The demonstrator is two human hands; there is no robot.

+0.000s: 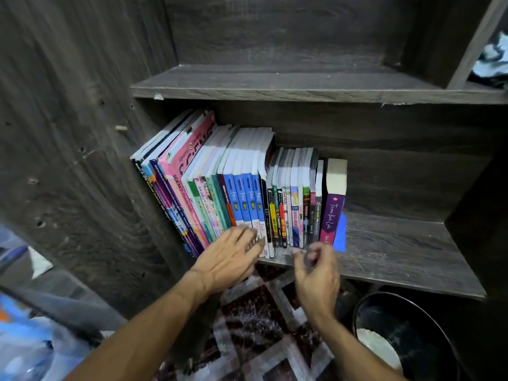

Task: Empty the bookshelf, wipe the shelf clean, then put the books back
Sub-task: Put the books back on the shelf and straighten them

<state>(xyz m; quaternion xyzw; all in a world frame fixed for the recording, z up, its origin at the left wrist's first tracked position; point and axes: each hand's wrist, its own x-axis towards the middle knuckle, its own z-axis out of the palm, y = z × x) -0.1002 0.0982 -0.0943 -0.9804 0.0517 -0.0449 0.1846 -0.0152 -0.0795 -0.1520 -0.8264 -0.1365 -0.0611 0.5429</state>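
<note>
Books [247,188] packed on shelf [398,243]. My left hand [228,259] flat on spines [248,204]; right hand [316,273] loosely curled, empty. Should clamp a batch between both.

books [247,188] on shelf [398,243], left

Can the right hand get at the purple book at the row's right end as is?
Probably yes: the right hand hovers at the foot of the purple book, holding nothing, and nothing stands between them. The book ends the row.
</note>
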